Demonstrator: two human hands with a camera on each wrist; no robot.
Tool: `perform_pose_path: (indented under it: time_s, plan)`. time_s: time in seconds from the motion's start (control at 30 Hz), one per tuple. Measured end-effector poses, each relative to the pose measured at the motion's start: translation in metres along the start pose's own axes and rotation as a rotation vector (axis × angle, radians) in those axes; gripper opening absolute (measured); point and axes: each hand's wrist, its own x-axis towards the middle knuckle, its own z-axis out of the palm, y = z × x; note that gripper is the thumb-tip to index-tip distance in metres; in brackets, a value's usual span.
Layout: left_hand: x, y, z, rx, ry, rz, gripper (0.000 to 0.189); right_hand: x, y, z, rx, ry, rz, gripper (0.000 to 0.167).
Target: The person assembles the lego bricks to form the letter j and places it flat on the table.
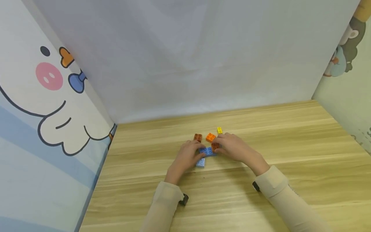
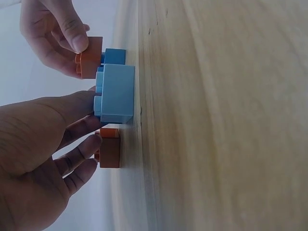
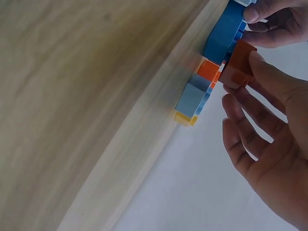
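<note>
Reddish-brown brick, studded, pinched in right hand; left hand apparently pinches blue brick.

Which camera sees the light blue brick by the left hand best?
The left wrist view: the light blue brick looms large, its side unblocked. The head view shows it small, from above; the right wrist, at most a sliver.

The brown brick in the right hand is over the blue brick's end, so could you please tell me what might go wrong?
The held brown brick may not lock if pressed down out of line with the blue brick. The right hand could also nudge the nearby orange brick.
</note>
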Motion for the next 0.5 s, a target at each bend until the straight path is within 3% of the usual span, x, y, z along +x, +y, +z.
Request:
perform_pose_path:
  time_s: [0.5]
  plan:
    - [0.0012, -0.0002, -0.0006, -0.029, -0.002, 0.006, 0.031, 0.0023, -0.0025, 0.0011, 0.006, -0.006, 0.026, 0.032]
